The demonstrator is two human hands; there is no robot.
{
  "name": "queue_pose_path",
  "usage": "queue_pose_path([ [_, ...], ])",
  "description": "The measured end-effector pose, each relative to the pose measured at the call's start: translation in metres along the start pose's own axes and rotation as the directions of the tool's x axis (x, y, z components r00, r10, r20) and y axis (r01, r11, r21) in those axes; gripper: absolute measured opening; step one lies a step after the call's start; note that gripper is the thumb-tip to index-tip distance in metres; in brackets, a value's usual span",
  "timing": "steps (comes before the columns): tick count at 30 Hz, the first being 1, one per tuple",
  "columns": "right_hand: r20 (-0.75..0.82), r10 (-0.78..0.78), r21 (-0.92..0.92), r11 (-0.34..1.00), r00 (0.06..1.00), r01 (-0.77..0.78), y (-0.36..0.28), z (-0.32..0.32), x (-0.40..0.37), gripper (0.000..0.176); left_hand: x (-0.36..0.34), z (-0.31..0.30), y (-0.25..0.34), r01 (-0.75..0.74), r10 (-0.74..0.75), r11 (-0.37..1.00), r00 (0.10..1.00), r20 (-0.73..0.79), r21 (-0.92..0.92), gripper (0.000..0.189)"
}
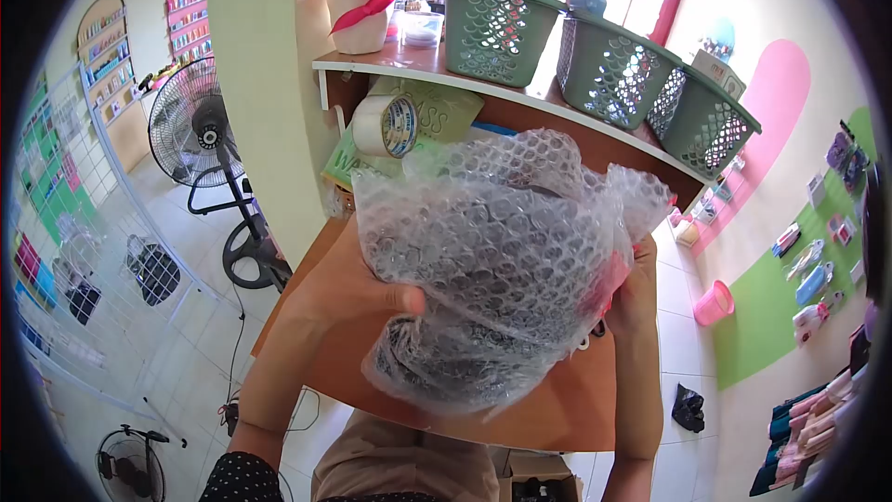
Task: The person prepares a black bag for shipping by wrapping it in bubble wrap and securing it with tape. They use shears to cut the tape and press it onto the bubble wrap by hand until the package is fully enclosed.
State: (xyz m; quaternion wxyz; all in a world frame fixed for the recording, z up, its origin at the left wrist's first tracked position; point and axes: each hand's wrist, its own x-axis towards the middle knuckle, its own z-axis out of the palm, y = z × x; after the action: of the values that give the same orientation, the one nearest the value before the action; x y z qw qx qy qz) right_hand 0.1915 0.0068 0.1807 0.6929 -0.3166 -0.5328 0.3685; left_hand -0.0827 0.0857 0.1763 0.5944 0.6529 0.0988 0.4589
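A bulky bundle of clear bubble wrap [492, 260] is held up between both hands above the brown table [548, 409]. Something dark is inside it, but its kind cannot be made out. My left hand [348, 284] grips the bundle's left side, thumb pressed on the front and fingers hidden behind. On the right edge, my right hand [635, 290] is closed around the wrap, its fingers partly covered. A pinkish-red patch shows through the plastic beside it. Small dark and white loops peek out below the right hand, too hidden to name.
A roll of clear tape [386, 125] sits on the shelf behind the bundle. Above stand a green basket [502, 33], more such baskets and a white pot [358, 23] with a red ribbon. A standing fan [209, 130] is left; a pink bin [714, 304] is right.
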Motion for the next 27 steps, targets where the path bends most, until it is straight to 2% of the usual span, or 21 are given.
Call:
queue_pose_path([
  [1, 0.003, -0.002, -0.007, 1.000, 1.000, 0.002, 0.001, -0.001, 0.000, 0.029, 0.001, -0.001, 0.001, -0.006, 0.006, 1.000, 1.000, -0.001, -0.005, 0.110],
  [3, -0.101, -0.041, -0.156, 0.987, 0.994, 0.025, 0.001, -0.003, 0.001, 0.043, 0.005, -0.005, 0.003, -0.011, 0.010, 1.000, 0.997, 0.077, 0.016, 0.106],
  [7, -0.030, -0.154, -0.187, 0.972, 0.988, 0.146, -0.010, 0.003, 0.010, 0.033, 0.013, 0.009, 0.019, 0.010, -0.010, 1.000, 1.000, -0.009, 0.001, 0.096],
  [9, 0.055, -0.086, 0.050, 0.995, 0.995, 0.083, -0.015, -0.001, 0.014, 0.040, 0.017, 0.018, 0.025, 0.026, -0.026, 1.000, 0.997, -0.071, -0.007, 0.084],
  [10, 0.057, -0.087, 0.049, 0.995, 0.995, 0.085, -0.016, -0.002, 0.016, 0.040, 0.016, 0.019, 0.025, 0.024, -0.024, 1.000, 0.997, -0.071, -0.007, 0.084],
  [12, 0.169, -0.110, -0.263, 0.953, 0.979, 0.152, -0.019, -0.002, 0.020, 0.050, 0.012, 0.023, 0.024, 0.102, -0.099, 0.995, 0.982, -0.159, 0.007, 0.078],
  [13, 0.169, -0.109, -0.264, 0.953, 0.980, 0.151, -0.021, 0.001, 0.019, 0.050, 0.012, 0.025, 0.024, 0.128, -0.124, 0.992, 0.974, -0.189, 0.009, 0.076],
  [15, 0.153, -0.059, -0.226, 0.970, 0.987, 0.093, -0.028, 0.011, 0.016, 0.042, 0.013, 0.030, 0.027, 0.141, -0.138, 0.990, 0.961, -0.238, -0.005, 0.057],
  [16, 0.153, -0.057, -0.226, 0.970, 0.987, 0.091, -0.032, 0.015, 0.015, 0.042, 0.014, 0.030, 0.026, 0.142, -0.139, 0.990, 0.961, -0.239, -0.006, 0.057],
  [18, 0.279, -0.143, -0.386, 0.889, 0.950, 0.247, -0.042, 0.024, 0.013, 0.045, 0.016, 0.028, 0.020, 0.005, -0.001, 0.999, 0.995, -0.105, 0.040, 0.042],
  [19, 0.279, -0.142, -0.386, 0.889, 0.950, 0.246, -0.050, 0.024, 0.015, 0.045, 0.015, 0.030, 0.020, 0.006, -0.002, 0.999, 0.994, -0.105, 0.040, 0.042],
  [20, 0.461, -0.163, -0.521, 0.746, 0.872, 0.414, -0.060, 0.023, 0.020, 0.044, 0.012, 0.033, 0.020, 0.023, -0.021, 1.000, 0.995, -0.100, 0.015, 0.037],
  [21, 0.628, -0.132, -0.590, 0.562, 0.767, 0.580, -0.068, 0.023, 0.024, 0.044, 0.011, 0.035, 0.019, 0.040, -0.041, 0.999, 0.995, -0.094, -0.010, 0.034],
  [22, 0.627, -0.129, -0.590, 0.565, 0.769, 0.576, -0.074, 0.029, 0.026, 0.044, 0.011, 0.036, 0.017, 0.045, -0.046, 0.999, 0.994, -0.096, -0.012, 0.034],
  [24, 0.623, 0.191, -0.715, 0.534, 0.759, 0.452, -0.078, 0.044, 0.027, 0.047, 0.012, 0.038, 0.011, 0.086, -0.087, 0.996, 0.994, -0.071, -0.005, 0.034],
  [27, 0.652, 0.262, -0.721, 0.502, 0.711, 0.477, -0.077, 0.052, 0.032, 0.045, 0.012, 0.034, 0.005, 0.096, -0.095, 0.994, 0.995, -0.037, 0.049, 0.041],
])
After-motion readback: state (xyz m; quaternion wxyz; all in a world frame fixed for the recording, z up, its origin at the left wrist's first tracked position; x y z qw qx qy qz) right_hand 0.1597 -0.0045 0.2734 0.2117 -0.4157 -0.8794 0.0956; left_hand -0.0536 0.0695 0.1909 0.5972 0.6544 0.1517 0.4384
